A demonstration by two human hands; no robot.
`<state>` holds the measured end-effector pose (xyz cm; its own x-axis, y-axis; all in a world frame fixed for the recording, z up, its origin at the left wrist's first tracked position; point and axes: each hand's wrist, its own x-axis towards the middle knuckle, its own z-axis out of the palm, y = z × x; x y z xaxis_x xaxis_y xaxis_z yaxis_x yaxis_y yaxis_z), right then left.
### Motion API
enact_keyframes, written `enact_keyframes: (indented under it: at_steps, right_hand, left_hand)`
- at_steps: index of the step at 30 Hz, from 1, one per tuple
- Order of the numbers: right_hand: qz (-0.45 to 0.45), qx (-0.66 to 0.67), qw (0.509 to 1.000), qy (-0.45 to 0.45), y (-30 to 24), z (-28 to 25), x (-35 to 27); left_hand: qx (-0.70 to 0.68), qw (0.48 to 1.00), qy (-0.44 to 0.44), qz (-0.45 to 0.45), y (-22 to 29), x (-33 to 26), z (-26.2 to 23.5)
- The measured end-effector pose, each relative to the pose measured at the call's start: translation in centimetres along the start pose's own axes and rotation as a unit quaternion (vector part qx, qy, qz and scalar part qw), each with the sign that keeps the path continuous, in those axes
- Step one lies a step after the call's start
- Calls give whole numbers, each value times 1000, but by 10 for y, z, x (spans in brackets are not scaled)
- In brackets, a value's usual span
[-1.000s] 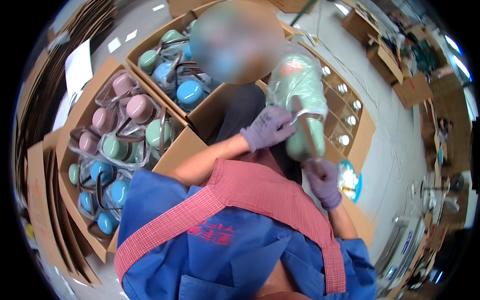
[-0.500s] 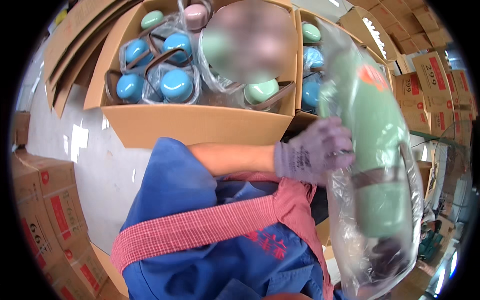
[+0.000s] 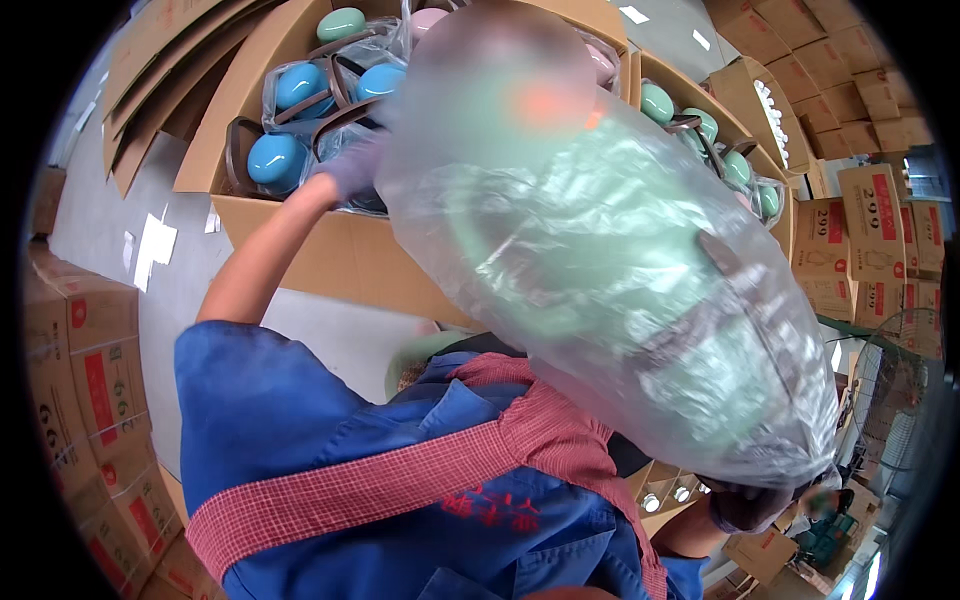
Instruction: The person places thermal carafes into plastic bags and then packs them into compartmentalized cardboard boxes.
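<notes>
A pale green bottle with a brown strap, wrapped in a clear plastic bag [image 3: 620, 290], is held up close to the camera and fills most of the view. My left hand [image 3: 350, 165], in a purple glove, grips the bag's upper end beside the open cardboard box [image 3: 330, 250]. My right hand [image 3: 745, 505], also gloved, holds the bag's lower end from underneath and is mostly hidden by it. The box holds several bagged blue bottles [image 3: 275, 160] as well as green and pink ones. I wear a blue shirt and a red checked apron [image 3: 400, 480].
A second open box with green bottles [image 3: 720, 150] stands at the upper right. Stacked closed cartons rise at the left [image 3: 90, 380] and the right [image 3: 870, 230]. Flattened cardboard sheets [image 3: 170, 80] lean at the upper left. Grey floor [image 3: 130, 240] shows between them.
The bagged green bottle has come up and across toward the camera and now covers the middle of the view. My left hand has shifted from its side to its upper end.
</notes>
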<state>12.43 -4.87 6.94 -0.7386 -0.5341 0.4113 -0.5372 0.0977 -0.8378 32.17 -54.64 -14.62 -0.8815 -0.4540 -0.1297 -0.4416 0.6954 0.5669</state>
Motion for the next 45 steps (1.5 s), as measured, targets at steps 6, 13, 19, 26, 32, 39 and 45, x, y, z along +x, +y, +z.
enact_keyframes:
  at_steps: [6, 13, 19, 26, 32, 39, 45]
  right_hand:
    - [-69, -50, 995, -50, -33, 30, 19]
    - [16, -54, 984, -168, -63, 19, 60]
    - [33, 22, 974, -223, -33, 105, 138]
    - [327, 710, 611, -121, 15, 231, 167]
    - [493, 519, 661, -225, 43, 291, 71]
    - [261, 187, 903, -286, 111, 185, 59]
    - [343, 176, 919, -84, 144, 107, 12]
  left_hand:
    - [64, 995, -62, 35, 12, 89, 113]
    - [-752, 654, -16, -78, -41, 105, 75]
    - [-622, 774, -29, -111, -31, 86, 19]
    - [-664, 745, 67, -6, 4, 71, 7]
    - [-449, 881, 52, -139, -15, 110, 75]
    - [-43, 968, 79, 235, 119, 82, 43]
    - [-37, 995, 48, 83, 171, 107, 152]
